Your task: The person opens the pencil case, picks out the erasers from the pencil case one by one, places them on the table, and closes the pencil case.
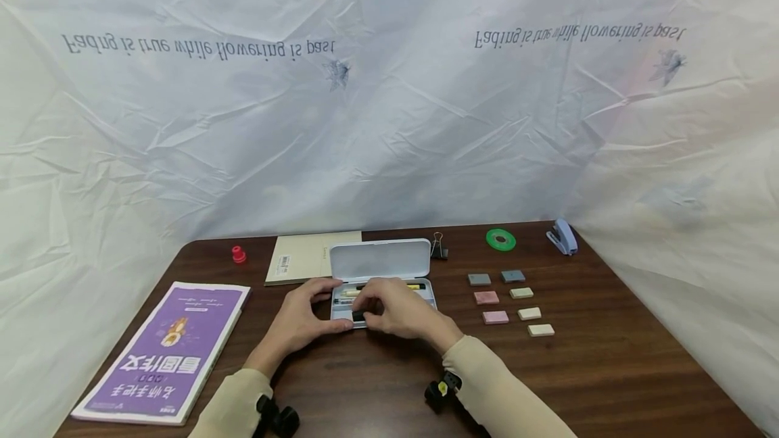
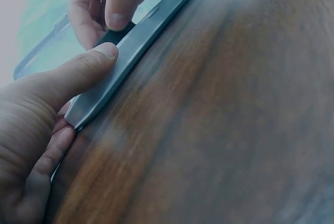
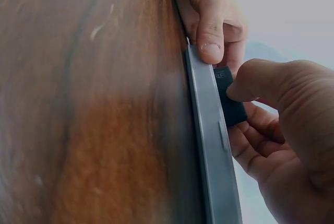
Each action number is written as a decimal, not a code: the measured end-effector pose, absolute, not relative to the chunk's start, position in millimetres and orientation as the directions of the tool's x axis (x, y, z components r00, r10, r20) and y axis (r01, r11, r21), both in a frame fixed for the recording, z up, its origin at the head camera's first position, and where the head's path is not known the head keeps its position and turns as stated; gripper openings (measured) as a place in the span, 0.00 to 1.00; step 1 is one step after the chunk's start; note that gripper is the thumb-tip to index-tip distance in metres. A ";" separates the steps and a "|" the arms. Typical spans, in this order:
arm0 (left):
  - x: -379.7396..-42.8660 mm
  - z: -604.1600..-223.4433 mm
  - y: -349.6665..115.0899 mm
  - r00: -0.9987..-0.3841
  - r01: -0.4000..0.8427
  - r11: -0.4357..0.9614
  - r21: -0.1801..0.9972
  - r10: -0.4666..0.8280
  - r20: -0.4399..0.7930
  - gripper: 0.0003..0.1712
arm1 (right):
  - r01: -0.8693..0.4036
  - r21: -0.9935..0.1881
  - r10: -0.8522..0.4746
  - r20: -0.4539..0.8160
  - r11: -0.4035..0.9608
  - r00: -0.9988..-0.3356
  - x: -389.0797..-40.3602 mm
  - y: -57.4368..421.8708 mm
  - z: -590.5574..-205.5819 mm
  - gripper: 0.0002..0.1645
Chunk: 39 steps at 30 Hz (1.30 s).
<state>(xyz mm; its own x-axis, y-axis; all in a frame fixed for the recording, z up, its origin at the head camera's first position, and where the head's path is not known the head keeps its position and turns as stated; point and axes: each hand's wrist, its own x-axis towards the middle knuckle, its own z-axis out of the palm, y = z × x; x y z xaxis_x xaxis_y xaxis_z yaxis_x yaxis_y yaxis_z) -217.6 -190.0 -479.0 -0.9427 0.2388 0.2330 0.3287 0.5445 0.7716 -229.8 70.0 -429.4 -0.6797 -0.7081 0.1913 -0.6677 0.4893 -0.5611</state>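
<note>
An open white pencil case lies mid-table, its lid raised at the back and several pens inside. My left hand grips its left end, the thumb on the front rim and the other fingers around the side. Between the thumb and fingers of my right hand is a black eraser, pinched at the front part of the case, just behind the rim. In the head view the right hand hides most of the eraser and part of the case's inside.
Grey, pink and white erasers lie in loose rows to the right. Behind are a binder clip, green tape roll and blue stapler. A purple book, beige notebook and small red object occupy the left.
</note>
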 end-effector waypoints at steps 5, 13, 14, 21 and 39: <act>-217.1 -477.9 -189.5 -0.945 0.321 0.548 0.772 0.234 0.227 0.49 | -0.660 -0.593 -0.683 0.236 0.462 -0.691 -228.8 76.4 -424.9 0.15; -216.4 -477.8 -189.7 -0.947 0.315 0.544 0.778 0.230 0.223 0.49 | -0.723 -0.554 -0.637 0.391 0.414 -0.664 -226.7 105.0 -408.6 0.14; -216.4 -477.8 -189.8 -0.948 0.313 0.543 0.779 0.229 0.221 0.49 | -0.733 -0.541 -0.630 0.413 0.411 -0.658 -226.8 110.3 -407.0 0.14; -216.1 -477.9 -190.2 -0.953 0.298 0.562 0.772 0.218 0.209 0.50 | -0.710 -0.534 -0.565 0.441 0.459 -0.697 -220.8 159.8 -393.1 0.15; -217.3 -478.7 -190.0 -0.953 0.297 0.562 0.772 0.220 0.207 0.50 | -0.572 -0.523 -0.397 0.415 0.632 -0.818 -176.9 280.3 -416.6 0.25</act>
<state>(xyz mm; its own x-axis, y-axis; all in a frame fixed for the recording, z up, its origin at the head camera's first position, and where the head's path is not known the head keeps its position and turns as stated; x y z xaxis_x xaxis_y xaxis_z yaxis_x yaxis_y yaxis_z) -217.3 -190.0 -478.7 -0.9532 0.2202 0.2070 0.2974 0.5620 0.7718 -176.9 280.3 -416.6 -0.8185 -0.3972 0.4152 -0.5719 0.6321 -0.5228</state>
